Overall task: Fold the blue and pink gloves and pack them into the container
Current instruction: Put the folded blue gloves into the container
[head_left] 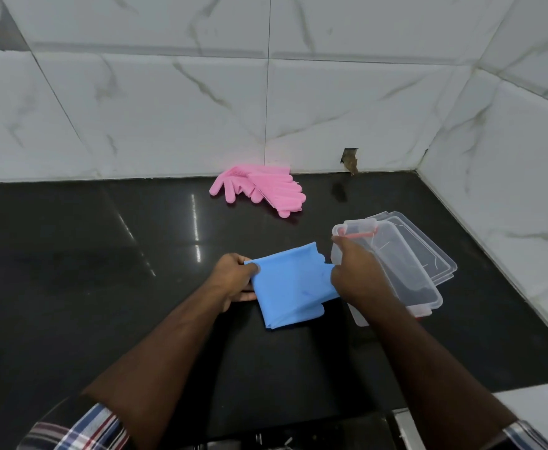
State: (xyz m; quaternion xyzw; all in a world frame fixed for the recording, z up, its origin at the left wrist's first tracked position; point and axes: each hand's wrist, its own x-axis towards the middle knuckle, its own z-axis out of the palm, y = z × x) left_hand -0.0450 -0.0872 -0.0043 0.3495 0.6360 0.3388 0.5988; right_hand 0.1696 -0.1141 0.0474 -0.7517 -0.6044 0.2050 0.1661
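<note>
A: Two hands grip the blue gloves (293, 284), one at each side. Left hand (235, 280) pinches the left edge, fingers curled over the upper corner; right hand (355, 271) clamps the right edge, thumb side on the fabric.

B: Position of the gloves relative to the hands?

A: Between them, folded into a flat, roughly square packet just over the black counter (71, 271); whether it touches the counter I cannot tell. Its lower corner hangs toward the viewer, below both hands.

B: Long axis?

A: Tilted: it runs from the upper left corner down to the lower right, with the fold edges nearest the viewer.

B: Other task items?

A: Pink gloves (259, 190) lie in a heap well behind, against the marble wall (168, 108), fingers pointing down and right. Clear container (405, 274) sits just right of the right hand, partly hidden by that wrist, atop its lid (441, 254), long axis running away and leftward.
</note>
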